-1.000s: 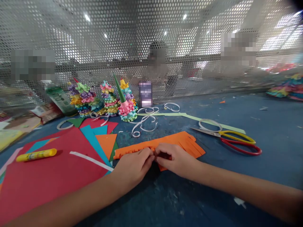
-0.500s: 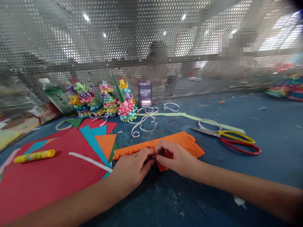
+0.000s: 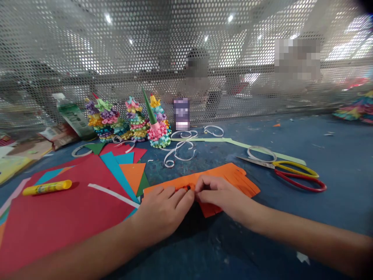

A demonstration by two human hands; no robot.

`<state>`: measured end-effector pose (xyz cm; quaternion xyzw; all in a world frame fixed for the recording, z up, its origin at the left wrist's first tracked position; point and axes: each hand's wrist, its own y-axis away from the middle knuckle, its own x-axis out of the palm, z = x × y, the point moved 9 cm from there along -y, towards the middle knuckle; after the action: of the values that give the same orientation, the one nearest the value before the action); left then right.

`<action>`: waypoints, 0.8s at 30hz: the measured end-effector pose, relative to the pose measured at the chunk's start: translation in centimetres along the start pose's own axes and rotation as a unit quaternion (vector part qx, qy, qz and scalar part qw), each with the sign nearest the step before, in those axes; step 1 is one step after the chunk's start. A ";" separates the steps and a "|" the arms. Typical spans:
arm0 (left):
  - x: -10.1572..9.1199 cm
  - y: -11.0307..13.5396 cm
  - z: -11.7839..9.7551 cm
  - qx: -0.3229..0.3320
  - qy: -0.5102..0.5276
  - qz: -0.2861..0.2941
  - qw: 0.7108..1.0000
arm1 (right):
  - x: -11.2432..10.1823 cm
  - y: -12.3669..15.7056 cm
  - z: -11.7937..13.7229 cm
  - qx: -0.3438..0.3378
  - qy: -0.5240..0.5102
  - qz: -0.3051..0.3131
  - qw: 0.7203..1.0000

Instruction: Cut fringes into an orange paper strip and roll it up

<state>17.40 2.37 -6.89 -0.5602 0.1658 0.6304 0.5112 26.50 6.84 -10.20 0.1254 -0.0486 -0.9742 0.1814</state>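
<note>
Both my hands meet over a fringed orange paper strip (image 3: pixel 233 175) lying on the blue table (image 3: pixel 320 210). My left hand (image 3: pixel 163 210) rests knuckles-up on the strip's left part, fingers curled, fingertips pressing the paper. My right hand (image 3: pixel 221 194) pinches a curled bit of the strip's edge right beside the left fingertips. The strip's cut fringes fan out to the right of my right hand.
Red and yellow scissors (image 3: pixel 288 173) lie to the right. A yellow glue stick (image 3: pixel 46 187) rests on a red sheet (image 3: pixel 58 217) at left, beside teal and orange pieces. Curled-paper trees (image 3: pixel 154 124) and white paper curls (image 3: pixel 177 153) stand behind, before a perforated screen with people beyond.
My hands have closed in slightly on the strip's edge, and the left hand now covers more of its left part. The view shifted a little.
</note>
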 end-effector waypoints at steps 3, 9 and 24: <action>0.7 -0.2 1.3 -0.056 0.078 0.025 0.995 | -0.4 0.0 0.9 -0.039 0.115 -0.008 0.993; 3.0 -0.1 2.9 -0.156 0.238 0.117 0.951 | 1.1 2.0 4.6 -0.292 0.482 -0.019 0.826; -0.3 -0.6 0.7 -0.034 0.038 -0.012 0.999 | -0.5 0.5 2.5 -0.099 0.272 -0.038 0.956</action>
<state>17.46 3.07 -6.23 -0.6030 0.1570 0.6074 0.4928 26.44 6.68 -7.62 0.3688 0.1045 -0.9093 0.1620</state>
